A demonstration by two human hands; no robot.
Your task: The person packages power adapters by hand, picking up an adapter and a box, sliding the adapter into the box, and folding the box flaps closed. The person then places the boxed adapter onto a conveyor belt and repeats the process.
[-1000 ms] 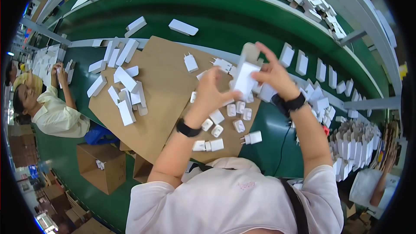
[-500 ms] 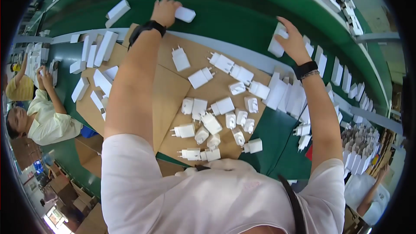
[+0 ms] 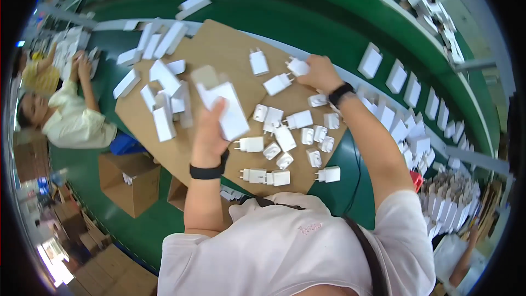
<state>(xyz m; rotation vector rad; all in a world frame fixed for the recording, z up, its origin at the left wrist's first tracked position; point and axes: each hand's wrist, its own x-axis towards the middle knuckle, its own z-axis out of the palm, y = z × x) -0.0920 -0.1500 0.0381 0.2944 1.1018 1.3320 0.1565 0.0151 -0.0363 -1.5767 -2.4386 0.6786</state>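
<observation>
Over the brown cardboard sheet [image 3: 219, 44], my left hand [image 3: 210, 134] is closed around a white carton [image 3: 233, 115], tilted, with a flap sticking up at its top end. At the sheet's far right edge, my right hand [image 3: 320, 74] pinches a white charger plug [image 3: 297, 66] with its prongs pointing left. Just left of it lies another charger plug [image 3: 276, 84]. Several more white charger plugs [image 3: 284, 138] are spread on the cardboard between my arms. Whether the carton holds anything is hidden.
White cartons [image 3: 167, 79] lie heaped at the left. A row of cartons [image 3: 395, 75] stands along the green belt [image 3: 285, 16] at the right, with more packed beside my right arm. A brown cardboard box [image 3: 131, 186] is at the lower left; co-workers [image 3: 66, 120] sit beyond.
My left hand has come back from the green belt, now with a carton. My right hand has let go of a carton on the belt and moved left onto a charger plug.
</observation>
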